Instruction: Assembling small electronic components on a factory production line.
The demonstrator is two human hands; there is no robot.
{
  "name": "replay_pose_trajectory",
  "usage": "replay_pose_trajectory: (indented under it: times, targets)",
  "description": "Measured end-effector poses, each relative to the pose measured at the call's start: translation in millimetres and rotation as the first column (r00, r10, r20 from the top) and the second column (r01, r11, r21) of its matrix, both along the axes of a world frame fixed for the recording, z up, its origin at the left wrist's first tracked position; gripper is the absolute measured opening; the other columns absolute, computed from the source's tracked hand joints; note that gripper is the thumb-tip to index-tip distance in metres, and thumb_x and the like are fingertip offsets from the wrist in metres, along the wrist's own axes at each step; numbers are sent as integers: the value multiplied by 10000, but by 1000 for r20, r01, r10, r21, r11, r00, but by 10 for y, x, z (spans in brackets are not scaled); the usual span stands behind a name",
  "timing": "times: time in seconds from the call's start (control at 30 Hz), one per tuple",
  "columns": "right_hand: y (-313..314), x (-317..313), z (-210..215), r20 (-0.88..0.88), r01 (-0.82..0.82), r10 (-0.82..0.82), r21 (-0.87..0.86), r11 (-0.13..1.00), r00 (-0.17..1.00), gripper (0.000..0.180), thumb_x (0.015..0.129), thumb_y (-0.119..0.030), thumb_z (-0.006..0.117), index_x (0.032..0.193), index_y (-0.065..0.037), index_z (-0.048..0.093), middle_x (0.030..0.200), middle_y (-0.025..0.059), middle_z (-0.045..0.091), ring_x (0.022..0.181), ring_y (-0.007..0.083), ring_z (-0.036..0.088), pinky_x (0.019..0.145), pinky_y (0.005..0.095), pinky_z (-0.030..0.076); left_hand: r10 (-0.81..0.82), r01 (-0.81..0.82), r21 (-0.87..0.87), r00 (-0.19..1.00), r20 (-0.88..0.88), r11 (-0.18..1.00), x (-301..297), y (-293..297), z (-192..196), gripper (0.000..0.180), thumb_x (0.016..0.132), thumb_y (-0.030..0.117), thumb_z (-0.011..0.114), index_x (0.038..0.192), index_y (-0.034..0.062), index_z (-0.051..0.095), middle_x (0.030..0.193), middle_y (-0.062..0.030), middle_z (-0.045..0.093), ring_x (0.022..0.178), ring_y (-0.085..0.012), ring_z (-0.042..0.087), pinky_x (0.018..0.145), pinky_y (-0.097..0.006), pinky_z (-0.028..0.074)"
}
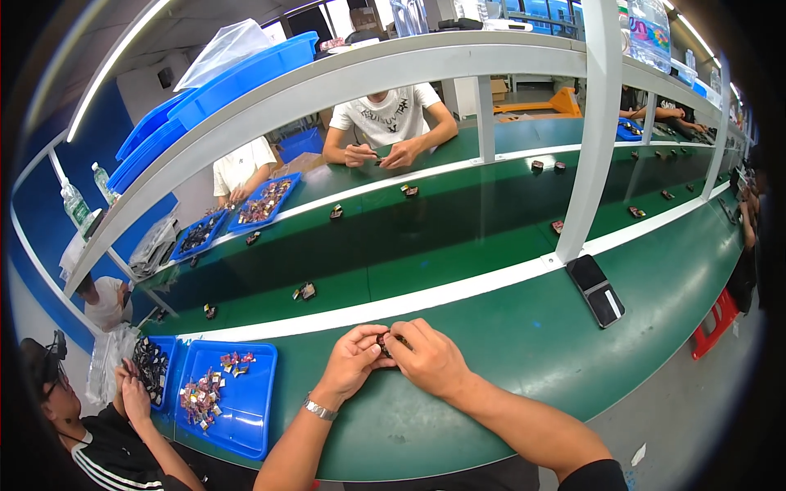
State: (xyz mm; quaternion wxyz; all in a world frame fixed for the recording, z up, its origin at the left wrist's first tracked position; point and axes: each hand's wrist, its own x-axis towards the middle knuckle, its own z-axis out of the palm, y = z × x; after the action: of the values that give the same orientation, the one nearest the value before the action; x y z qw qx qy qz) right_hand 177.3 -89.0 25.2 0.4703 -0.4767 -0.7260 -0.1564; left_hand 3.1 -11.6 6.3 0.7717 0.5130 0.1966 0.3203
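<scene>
Black-lettered white shirt (391, 117) beyond the hands (427, 358)

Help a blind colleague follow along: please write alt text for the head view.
A person's left hand and right hand hold a small dark part together above a green table. To their left, a blue tray holds small reddish parts; to their right lies what looks like a black phone. Beyond, scattered pieces dot a green belt, with people across it.
</scene>
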Motion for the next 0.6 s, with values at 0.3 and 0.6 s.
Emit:
replay_pose_trajectory:
  times: [0.3,0.6]
  targets:
    - [11,30,-4,-21,-12,12,3,1000,1000,144,709,-42,673,845,-21,633,893,51,574,779,197,582,629,301,526,-16,17,-12,1000,2,1000,12,9,-12,317,968,51,567,1271,-17,500,1158,-129,648,1042,-214,651,888,-370,574]
    - [40,21,-64,1,67,-67,-24,997,998,121,737,-78,676,847,-35,650,936,53,595,850,199,584,670,317,516,12,-13,-18,999,-41,1000,58,-1,-3,329,976,49,552,1290,-23,485,1177,-135,643,1046,-226,656,896,-369,574]
